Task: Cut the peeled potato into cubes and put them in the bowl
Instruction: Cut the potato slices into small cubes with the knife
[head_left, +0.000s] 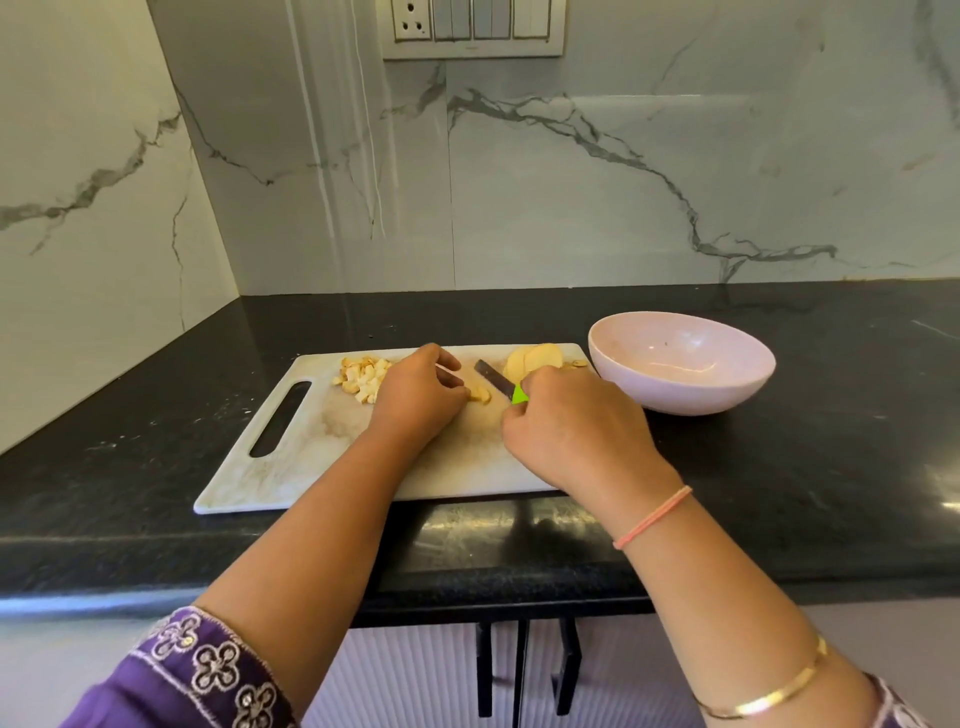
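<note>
A white cutting board (311, 457) lies on the black counter. A pile of potato cubes (362, 378) sits at its far left. Potato slices (535, 360) are stacked at its far right. My left hand (418, 392) rests on the board with curled fingers holding a small potato piece (480, 394) in place. My right hand (576, 431) grips the green handle of a knife (493, 381), whose dark blade points toward the back left, just right of that piece. A pale pink bowl (681, 361) stands to the right of the board and looks empty.
A marble backsplash rises behind the counter, with a switch panel (472, 26) high up. A side wall closes the left corner. The counter's front edge (467, 582) runs below the board, with cabinet handles underneath.
</note>
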